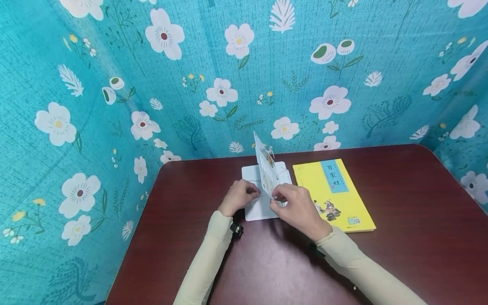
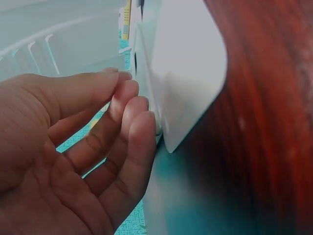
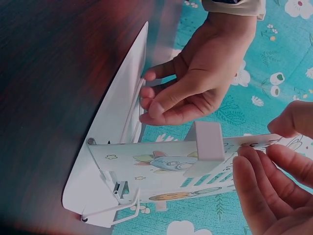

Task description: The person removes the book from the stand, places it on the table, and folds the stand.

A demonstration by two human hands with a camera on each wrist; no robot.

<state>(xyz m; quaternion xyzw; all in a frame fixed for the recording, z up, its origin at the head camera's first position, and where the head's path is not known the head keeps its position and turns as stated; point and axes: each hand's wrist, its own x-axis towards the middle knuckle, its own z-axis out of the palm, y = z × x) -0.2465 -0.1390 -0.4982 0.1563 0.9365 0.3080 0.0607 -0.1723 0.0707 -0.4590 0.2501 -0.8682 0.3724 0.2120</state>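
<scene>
A white folding book stand [image 1: 267, 167] with cartoon prints stands on the table, its printed panel tilted up from a flat base plate [image 1: 262, 210]. My right hand [image 1: 299, 207] pinches the panel's near edge, thumb on one face and fingers on the other in the right wrist view. On the base's left side is my left hand [image 1: 240, 197], its fingers loosely bent. Seen from the right wrist, its fingertips are right at a thin raised flap [image 3: 133, 110] of the base. A white clip [image 3: 209, 142] sticks out from the panel, and a bent wire prop [image 3: 129, 208] shows near the hinge.
A yellow book [image 1: 335, 195] with a blue title label lies right of the stand, close to my right hand. The dark red table [image 1: 183, 212] meets a blue flowered cloth [image 1: 228, 106] at the back and sides.
</scene>
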